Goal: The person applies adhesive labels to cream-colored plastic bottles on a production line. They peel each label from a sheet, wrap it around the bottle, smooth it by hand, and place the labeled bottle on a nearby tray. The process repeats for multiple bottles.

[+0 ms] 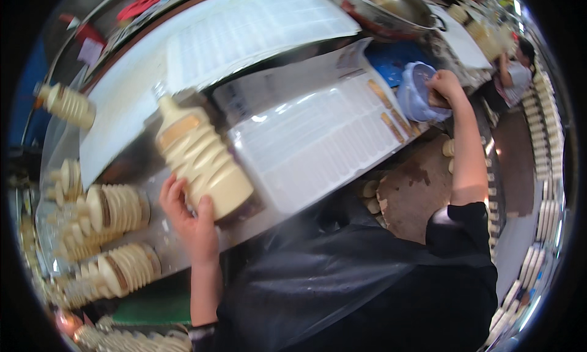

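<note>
My left hand [192, 214] grips the lower end of a ribbed, cream-coloured bottle [208, 162] with a clear neck and a tan oval panel near its shoulder. The bottle lies tilted, its neck pointing to the far left. On the right, my arm is stretched out and my right hand [443, 86] is closed at the rim of a lavender bucket [408, 98]; what its fingers hold is hidden. Between the hands lies a white ridged plastic tray [299, 150], with several gold-brown strips [391, 127] along its right side.
More cream bottles [119, 208] lie at the left, and one [70, 104] farther back. White sheets [244, 31] cover the far table. A large metal pan [391, 7] sits at the far right. Beyond, another person [510, 77] is beside rows of cream pieces [541, 126].
</note>
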The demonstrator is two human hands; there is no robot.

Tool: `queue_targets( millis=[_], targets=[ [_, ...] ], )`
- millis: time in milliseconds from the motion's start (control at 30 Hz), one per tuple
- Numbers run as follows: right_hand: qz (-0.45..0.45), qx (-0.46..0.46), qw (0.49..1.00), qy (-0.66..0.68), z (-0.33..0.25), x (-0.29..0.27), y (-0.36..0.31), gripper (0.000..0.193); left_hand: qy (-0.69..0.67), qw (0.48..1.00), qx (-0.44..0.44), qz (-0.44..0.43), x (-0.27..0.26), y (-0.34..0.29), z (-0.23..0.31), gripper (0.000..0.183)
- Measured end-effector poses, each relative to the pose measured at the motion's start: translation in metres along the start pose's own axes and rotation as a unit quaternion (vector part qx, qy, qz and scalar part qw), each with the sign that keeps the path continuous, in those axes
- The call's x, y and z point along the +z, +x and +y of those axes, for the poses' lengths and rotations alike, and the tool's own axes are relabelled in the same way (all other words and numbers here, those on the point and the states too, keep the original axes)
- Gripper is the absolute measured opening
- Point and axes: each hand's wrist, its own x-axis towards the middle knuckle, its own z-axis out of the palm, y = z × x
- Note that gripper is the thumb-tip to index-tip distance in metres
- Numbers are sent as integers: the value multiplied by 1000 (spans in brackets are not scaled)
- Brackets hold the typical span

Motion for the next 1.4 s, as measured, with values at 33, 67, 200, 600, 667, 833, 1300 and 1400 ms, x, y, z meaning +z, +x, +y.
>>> queue_targets(
  millis=[33,67,200,600,667,833,1300,1400],
  targets=[
    [-8,-31,998,-51,6,7,8,15,22,1000,5,-1,0,0,0,49],
    [-10,-65,991,-113,9,13,13,16,21,1000,5,2,-2,1,-1,49],
    [-72,-99,990,-76,3,8,8,14,46,999,12,4,-7,2,1,42],
    [-112,-243,950,162,-207,-35,-153,15,-26,990,108,-89,11,23,57,36],
    [-216,-319,894,228,-245,-29,-185,16,-88,982,41,-162,32,29,69,36],
    [-365,-353,808,299,-315,-19,-240,24,-62,956,40,-285,63,48,84,38],
    [-472,-318,711,413,-330,31,-276,38,-211,926,-214,-230,34,42,80,15],
    [-464,-232,715,468,-337,43,-284,26,-175,940,-210,-204,27,41,81,17]
  ],
)
